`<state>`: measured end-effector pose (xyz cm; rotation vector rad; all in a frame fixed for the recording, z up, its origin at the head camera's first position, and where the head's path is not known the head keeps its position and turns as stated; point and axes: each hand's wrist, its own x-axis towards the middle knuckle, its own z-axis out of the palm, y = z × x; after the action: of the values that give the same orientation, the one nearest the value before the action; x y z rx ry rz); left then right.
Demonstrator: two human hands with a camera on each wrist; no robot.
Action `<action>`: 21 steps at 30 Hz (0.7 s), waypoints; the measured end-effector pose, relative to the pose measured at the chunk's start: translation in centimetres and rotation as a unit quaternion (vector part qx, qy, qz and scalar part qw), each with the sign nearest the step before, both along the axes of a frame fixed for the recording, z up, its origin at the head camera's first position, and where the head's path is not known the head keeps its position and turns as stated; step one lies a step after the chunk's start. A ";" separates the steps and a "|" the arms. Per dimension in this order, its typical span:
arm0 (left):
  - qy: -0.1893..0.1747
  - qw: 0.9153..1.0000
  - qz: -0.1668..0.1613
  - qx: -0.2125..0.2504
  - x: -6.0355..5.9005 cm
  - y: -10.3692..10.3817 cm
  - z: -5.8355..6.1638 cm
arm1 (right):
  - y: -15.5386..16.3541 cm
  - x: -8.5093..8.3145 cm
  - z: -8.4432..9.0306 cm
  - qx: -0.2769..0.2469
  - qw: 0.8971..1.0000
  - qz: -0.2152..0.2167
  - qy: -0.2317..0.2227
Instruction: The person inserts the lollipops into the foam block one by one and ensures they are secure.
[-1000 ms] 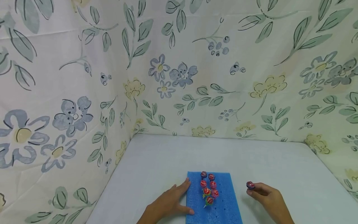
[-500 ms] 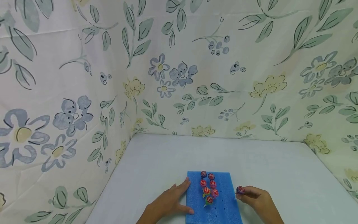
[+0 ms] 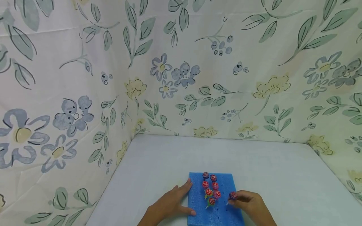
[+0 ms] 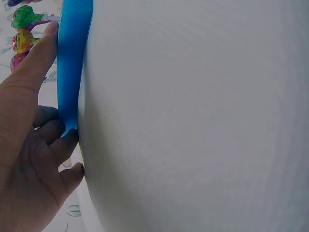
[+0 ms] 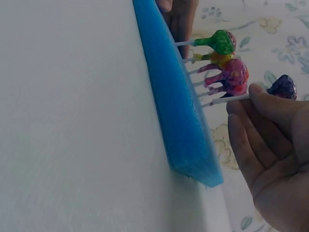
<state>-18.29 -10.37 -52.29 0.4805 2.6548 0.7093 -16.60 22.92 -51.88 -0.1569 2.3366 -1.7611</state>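
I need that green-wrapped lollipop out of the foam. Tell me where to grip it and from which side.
Pinch the green lollipop by its white stick, just under the wrapped head, coming from the near open edge of the blue foam block. It stands at the near end of its row, so other lollipops crowd only the far side.

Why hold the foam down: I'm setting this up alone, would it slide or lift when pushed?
Probably. The foam looks thin and light on a smooth table, and the left hand braces its edge. It likely flexes if lifted.

Head view looks down from afar; wrist views closely flank the foam block (image 3: pixel 215 201).
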 end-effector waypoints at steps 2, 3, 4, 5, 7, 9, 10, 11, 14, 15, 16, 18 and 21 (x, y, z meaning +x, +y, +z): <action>0.000 1.000 0.000 0.000 0.0 0.0 0.0 | -0.4 0.0 0.0 -0.003 1.000 0.010 -0.004; -0.001 1.000 0.001 0.000 0.0 0.0 0.1 | -0.5 0.0 -0.1 -0.002 1.000 0.015 -0.005; 0.000 1.000 0.001 -0.001 0.0 0.0 0.1 | -0.7 0.0 -0.1 -0.002 1.000 0.021 -0.007; -0.001 1.000 0.002 0.000 0.0 0.0 0.1 | -0.9 0.0 -0.1 -0.002 1.000 0.025 -0.010; -0.001 1.000 0.003 -0.001 0.1 0.0 0.1 | -1.1 -0.1 -0.2 -0.009 0.999 0.033 -0.018; -0.001 1.000 0.003 -0.001 0.0 0.0 0.2 | -1.5 -0.1 -0.3 -0.010 0.999 0.038 -0.025; 0.000 1.000 0.002 -0.001 0.0 0.0 0.2 | -1.6 -0.2 -0.4 -0.009 0.999 0.041 -0.028; -0.001 1.000 0.003 0.000 0.1 0.0 0.2 | -1.7 -0.1 -0.5 -0.006 0.999 0.043 -0.028; -0.002 1.000 0.005 0.001 0.1 -0.1 0.2 | -2.1 0.0 -0.7 0.017 0.998 0.053 -0.016; -0.002 1.000 0.005 0.000 0.1 -0.1 0.2 | -2.2 0.0 -0.8 0.025 0.998 0.056 -0.010; -0.002 1.000 0.005 0.000 0.1 -0.1 0.2 | -2.3 0.0 -0.9 0.033 0.998 0.059 -0.006; -0.002 1.000 0.005 0.000 0.1 -0.1 0.2 | -2.5 0.0 -1.0 0.041 0.997 0.062 0.001; -0.002 1.000 0.005 -0.001 0.1 0.0 0.1 | -2.6 0.0 -1.1 0.045 0.997 0.065 0.004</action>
<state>-18.21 -10.41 -52.14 0.4647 2.6553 0.7105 -16.62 20.32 -53.01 -0.2961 2.3482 -1.5957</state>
